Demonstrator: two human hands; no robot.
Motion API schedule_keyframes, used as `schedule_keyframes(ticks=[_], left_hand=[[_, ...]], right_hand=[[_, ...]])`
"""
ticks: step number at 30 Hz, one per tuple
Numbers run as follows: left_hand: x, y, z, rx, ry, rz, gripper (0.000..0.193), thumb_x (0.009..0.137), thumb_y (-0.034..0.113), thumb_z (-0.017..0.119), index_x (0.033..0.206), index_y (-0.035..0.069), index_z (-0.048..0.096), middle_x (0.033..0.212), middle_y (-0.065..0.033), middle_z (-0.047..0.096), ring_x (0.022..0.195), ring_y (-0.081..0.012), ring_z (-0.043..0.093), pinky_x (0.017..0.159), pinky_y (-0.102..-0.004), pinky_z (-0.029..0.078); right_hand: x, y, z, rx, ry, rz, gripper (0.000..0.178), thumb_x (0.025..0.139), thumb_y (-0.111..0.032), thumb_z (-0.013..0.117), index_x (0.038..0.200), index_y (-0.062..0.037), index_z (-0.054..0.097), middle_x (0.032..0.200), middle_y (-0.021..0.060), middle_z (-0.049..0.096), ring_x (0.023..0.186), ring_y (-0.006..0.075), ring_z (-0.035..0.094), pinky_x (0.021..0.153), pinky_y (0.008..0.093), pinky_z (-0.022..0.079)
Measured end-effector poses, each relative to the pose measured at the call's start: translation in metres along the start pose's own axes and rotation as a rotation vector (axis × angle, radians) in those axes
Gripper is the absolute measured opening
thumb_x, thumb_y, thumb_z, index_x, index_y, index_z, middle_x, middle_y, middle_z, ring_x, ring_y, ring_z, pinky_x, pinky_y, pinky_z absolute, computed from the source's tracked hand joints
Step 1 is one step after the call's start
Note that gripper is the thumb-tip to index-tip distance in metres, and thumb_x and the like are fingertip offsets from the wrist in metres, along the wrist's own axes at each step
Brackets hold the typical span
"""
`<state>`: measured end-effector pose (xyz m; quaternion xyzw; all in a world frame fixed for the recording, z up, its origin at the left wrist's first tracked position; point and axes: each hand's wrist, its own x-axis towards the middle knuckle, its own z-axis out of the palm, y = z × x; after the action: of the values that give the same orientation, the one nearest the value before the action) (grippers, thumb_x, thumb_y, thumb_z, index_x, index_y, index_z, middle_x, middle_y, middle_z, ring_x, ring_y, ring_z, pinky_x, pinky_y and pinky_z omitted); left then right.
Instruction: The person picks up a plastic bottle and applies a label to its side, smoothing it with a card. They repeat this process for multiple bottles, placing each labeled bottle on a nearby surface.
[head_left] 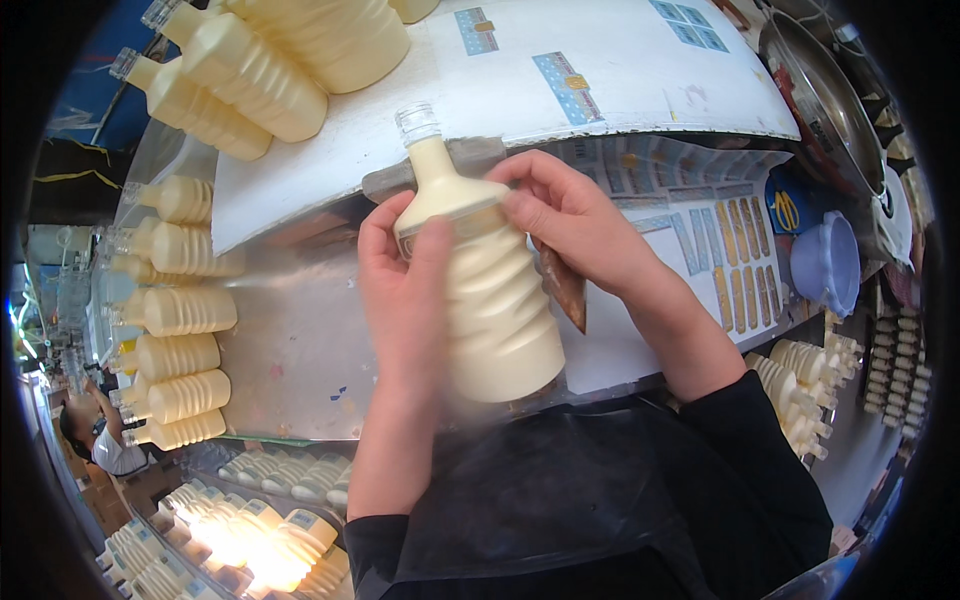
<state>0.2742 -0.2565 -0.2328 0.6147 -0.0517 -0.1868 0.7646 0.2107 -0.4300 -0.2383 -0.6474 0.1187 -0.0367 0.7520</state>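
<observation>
A cream-coloured bottle with a ribbed body and a clear threaded neck leans in front of me, its neck pointing away. A pale greyish strip label runs around its shoulder. My left hand grips the bottle's left side, its thumb lying over the label. On the right shoulder, the thumb and fingers of my right hand pinch at the label's end. Tucked in that same hand is a brown, flat, pointed tool, its tip hanging down beside the bottle. The fingers' far sides are hidden.
Similar bottles line the left table edge, with larger ones at the back left. Label sheets lie at right beside a lilac basin. A white board holds loose labels. A person is far left.
</observation>
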Motion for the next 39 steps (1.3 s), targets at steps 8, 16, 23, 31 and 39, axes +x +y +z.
schedule_keyframes(ticks=[8,16,23,31,39], left_hand=[[-0.002,0.002,0.002,-0.020,0.008,-0.014,0.041,0.100,0.015,0.070,0.133,0.000,0.051,0.121,-0.0093,0.060,0.105,-0.0124,0.060,0.091,-0.0283,0.052],[-0.001,0.004,0.001,-0.021,0.002,-0.032,0.041,0.100,0.014,0.069,0.133,0.000,0.051,0.122,-0.0094,0.060,0.106,-0.0127,0.059,0.093,-0.0283,0.051],[-0.002,0.002,0.000,-0.011,-0.004,-0.025,0.042,0.100,0.016,0.069,0.134,0.000,0.051,0.123,-0.0099,0.060,0.108,-0.0129,0.059,0.094,-0.0289,0.051],[-0.001,0.002,-0.001,-0.009,-0.010,-0.027,0.042,0.101,0.017,0.068,0.134,-0.001,0.050,0.123,-0.0101,0.059,0.109,-0.0132,0.059,0.094,-0.0291,0.051],[-0.002,0.001,-0.001,-0.013,-0.021,-0.006,0.042,0.101,0.016,0.068,0.135,0.000,0.050,0.123,-0.0101,0.059,0.107,-0.0130,0.059,0.093,-0.0288,0.052]], right_hand=[[-0.002,-0.003,0.001,-0.007,0.015,-0.026,0.023,0.107,-0.017,0.057,0.126,-0.0035,0.059,0.105,-0.0001,0.066,0.094,0.0047,0.060,0.084,0.0224,0.050],[0.001,0.001,0.005,-0.127,0.036,-0.009,0.024,0.105,-0.018,0.063,0.124,-0.0031,0.059,0.099,0.0001,0.067,0.089,0.0044,0.061,0.080,0.0216,0.051],[0.002,0.005,0.005,-0.048,0.030,-0.019,0.024,0.104,-0.017,0.064,0.123,-0.0025,0.058,0.099,0.0003,0.067,0.088,0.0042,0.061,0.079,0.0211,0.050],[0.003,0.004,0.004,-0.073,0.023,-0.001,0.025,0.104,-0.019,0.065,0.123,-0.0032,0.058,0.096,-0.0004,0.066,0.086,0.0039,0.060,0.078,0.0207,0.050],[-0.003,-0.008,0.012,-0.263,0.116,0.006,0.035,0.096,-0.026,0.072,0.120,-0.0034,0.060,0.088,0.0008,0.063,0.080,0.0072,0.059,0.074,0.0244,0.049]])
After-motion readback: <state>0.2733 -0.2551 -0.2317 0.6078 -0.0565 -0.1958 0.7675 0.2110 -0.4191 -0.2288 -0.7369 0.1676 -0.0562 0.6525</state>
